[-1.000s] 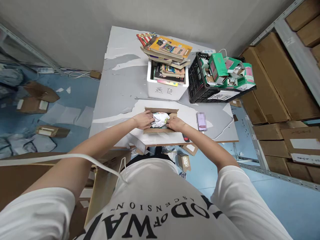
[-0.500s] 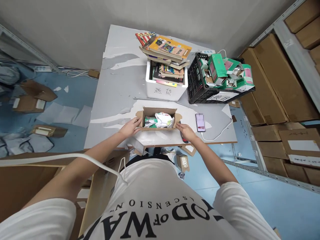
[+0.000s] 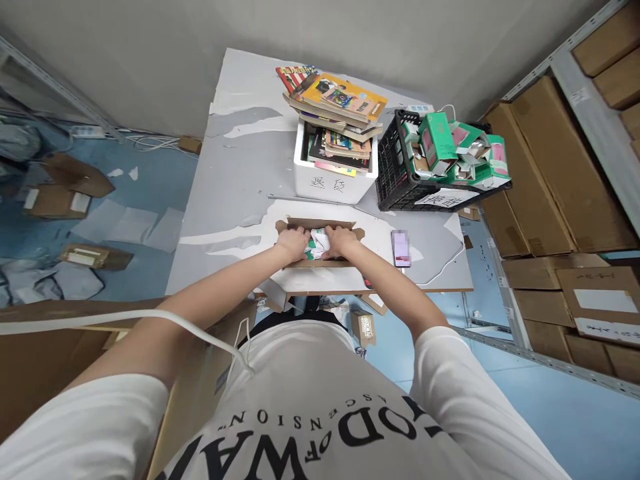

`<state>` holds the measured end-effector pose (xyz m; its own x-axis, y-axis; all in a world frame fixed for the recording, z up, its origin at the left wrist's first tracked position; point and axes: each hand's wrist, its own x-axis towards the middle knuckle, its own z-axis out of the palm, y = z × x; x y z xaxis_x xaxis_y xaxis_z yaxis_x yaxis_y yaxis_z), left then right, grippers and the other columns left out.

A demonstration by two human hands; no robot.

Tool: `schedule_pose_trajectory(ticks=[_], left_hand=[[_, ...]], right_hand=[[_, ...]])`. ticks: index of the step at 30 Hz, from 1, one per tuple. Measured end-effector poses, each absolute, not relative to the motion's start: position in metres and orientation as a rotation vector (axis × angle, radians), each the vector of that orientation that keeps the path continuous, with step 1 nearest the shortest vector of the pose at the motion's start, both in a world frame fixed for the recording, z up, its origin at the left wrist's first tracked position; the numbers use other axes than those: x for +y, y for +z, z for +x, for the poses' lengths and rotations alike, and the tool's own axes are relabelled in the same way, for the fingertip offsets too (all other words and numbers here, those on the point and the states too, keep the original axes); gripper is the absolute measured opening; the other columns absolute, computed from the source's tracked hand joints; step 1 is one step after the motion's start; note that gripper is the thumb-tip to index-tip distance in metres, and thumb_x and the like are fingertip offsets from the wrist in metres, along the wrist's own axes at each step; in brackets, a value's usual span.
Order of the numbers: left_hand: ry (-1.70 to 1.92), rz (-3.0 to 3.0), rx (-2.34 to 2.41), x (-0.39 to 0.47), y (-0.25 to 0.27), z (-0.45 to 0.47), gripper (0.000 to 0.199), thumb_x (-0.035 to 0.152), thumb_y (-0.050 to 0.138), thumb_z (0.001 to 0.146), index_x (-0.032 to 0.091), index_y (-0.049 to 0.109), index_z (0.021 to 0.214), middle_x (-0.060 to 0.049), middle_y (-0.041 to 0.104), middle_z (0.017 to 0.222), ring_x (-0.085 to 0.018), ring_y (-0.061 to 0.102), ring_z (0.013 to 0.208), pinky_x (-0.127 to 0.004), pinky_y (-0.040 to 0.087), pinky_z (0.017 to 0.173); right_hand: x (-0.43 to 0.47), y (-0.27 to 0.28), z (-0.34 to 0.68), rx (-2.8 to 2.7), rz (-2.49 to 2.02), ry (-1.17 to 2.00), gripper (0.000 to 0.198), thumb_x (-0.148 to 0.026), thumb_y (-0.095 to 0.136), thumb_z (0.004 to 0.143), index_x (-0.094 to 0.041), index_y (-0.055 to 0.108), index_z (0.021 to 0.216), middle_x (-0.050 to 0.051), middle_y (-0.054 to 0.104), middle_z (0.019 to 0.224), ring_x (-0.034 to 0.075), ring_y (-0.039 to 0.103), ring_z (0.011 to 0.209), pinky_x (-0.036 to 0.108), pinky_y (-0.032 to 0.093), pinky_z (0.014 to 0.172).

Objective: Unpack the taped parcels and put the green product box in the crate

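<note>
Cardboard box [image 3: 320, 225] on grey table [image 3: 240, 187], both hands' grip clutching its crumpled paper [image 3: 317, 241].

Grey wall [image 3: 350, 33], blue floor [image 3: 550, 400] (cardboard scraps strewn), metal shelving [image 3: 590, 73] at right.

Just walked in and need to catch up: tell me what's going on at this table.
A person in a white printed T-shirt stands at a grey table. The left hand and right hand are both inside a small open brown cardboard box, pressing on crumpled white and green paper. Beyond it sit a white foam box stacked with books and a black plastic crate of green cartons. A phone lies to the right.
</note>
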<state>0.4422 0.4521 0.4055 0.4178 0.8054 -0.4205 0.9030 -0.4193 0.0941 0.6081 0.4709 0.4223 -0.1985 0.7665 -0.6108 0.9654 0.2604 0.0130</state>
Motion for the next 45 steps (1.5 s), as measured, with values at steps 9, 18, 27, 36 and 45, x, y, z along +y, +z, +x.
schedule_pose_trajectory(ticks=[9,18,27,36,45], left_hand=[[-0.568,2.261,1.361,0.464,0.373,0.433,0.037,0.021,0.049,0.089,0.015,0.056,0.125,-0.019,0.056,0.122,-0.031,0.064,0.103,-0.037,0.049,0.084],[-0.092,2.075,1.417,0.48,0.357,0.422,0.044,0.028,0.062,0.081,0.016,0.057,0.123,-0.015,0.065,0.119,-0.029,0.062,0.109,-0.034,0.046,0.092],[0.633,1.197,1.116,0.47,0.386,0.399,0.063,0.05,0.076,0.063,0.015,0.06,0.113,-0.008,0.069,0.097,-0.021,0.064,0.085,-0.034,0.052,0.076],[1.006,0.908,1.176,0.435,0.444,0.283,0.068,0.052,0.079,0.062,0.016,0.06,0.116,-0.006,0.067,0.098,-0.019,0.064,0.088,-0.035,0.053,0.08],[0.985,0.527,1.612,0.391,0.339,0.188,0.048,0.049,0.077,0.065,0.014,0.061,0.094,-0.005,0.066,0.081,-0.013,0.063,0.068,-0.024,0.051,0.061]], right_hand=[[0.476,0.369,0.634,2.229,1.404,-0.546,0.048,-0.021,0.047,0.09,-0.026,0.043,0.138,0.018,0.056,0.122,0.03,0.062,0.107,0.04,0.047,0.091],[0.494,0.394,0.649,2.407,1.363,-0.682,0.039,-0.014,0.056,0.084,-0.025,0.056,0.121,0.009,0.066,0.111,0.025,0.063,0.102,0.033,0.049,0.085],[0.492,0.441,0.658,2.048,1.743,-2.101,0.053,-0.013,0.07,0.069,-0.019,0.054,0.119,0.001,0.066,0.097,0.016,0.064,0.081,0.033,0.061,0.068],[0.497,0.483,0.519,1.983,1.513,-2.598,0.055,-0.013,0.074,0.067,-0.02,0.05,0.116,0.003,0.062,0.106,0.017,0.064,0.089,0.038,0.063,0.071],[0.489,0.379,0.353,1.642,1.981,-2.272,0.057,-0.007,0.069,0.069,-0.022,0.041,0.116,0.005,0.054,0.122,0.016,0.058,0.1,0.027,0.062,0.058]])
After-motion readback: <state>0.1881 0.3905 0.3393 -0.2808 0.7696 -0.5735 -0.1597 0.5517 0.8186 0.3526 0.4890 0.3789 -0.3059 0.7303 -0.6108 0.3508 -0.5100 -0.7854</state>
